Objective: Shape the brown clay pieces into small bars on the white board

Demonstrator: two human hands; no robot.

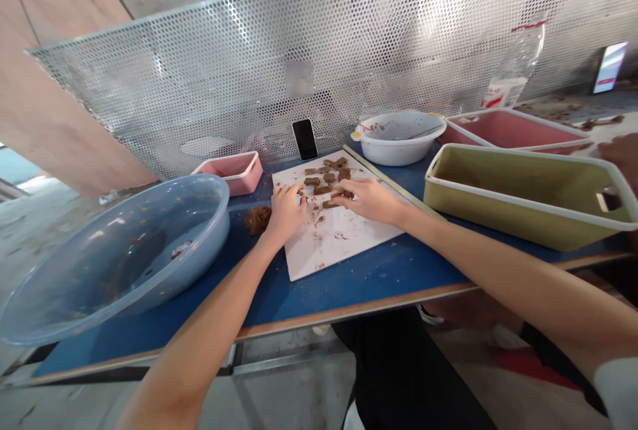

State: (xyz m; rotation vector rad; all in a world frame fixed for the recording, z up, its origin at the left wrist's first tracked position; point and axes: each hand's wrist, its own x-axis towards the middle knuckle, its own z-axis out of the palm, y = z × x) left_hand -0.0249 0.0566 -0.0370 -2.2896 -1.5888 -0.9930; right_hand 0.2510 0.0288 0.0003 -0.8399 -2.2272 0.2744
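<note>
The short brown pieces (323, 190) lie loosely grouped toward the far half of the white board (323, 250), with crumbs scattered around and nearer to me. They look light and fairly firm, perhaps dry and a little crumbly, so I judge that a gentle pinch across the middle of each suits them better than a squeeze at the ends. I doubt they are slippery, as their surfaces look dull.

My right hand (371, 199) reaches in from the right, its fingers bent down at the nearer pieces; I can't tell whether they grip one or only touch it. My left hand (288, 209) is at the board's left edge, fingers curled, with a bit of brown showing by the tips; whether they hold it I can't tell either.

Just left of that hand sits a brown fibrous clump (256, 219) on the blue counter (349, 292). A pale strip (379, 172) runs along the board's right side. Farther out are a big blue basin (207, 244), a small pink box (244, 179), an upright phone (304, 139), a white basin (399, 151) and an olive bin (508, 207).
</note>
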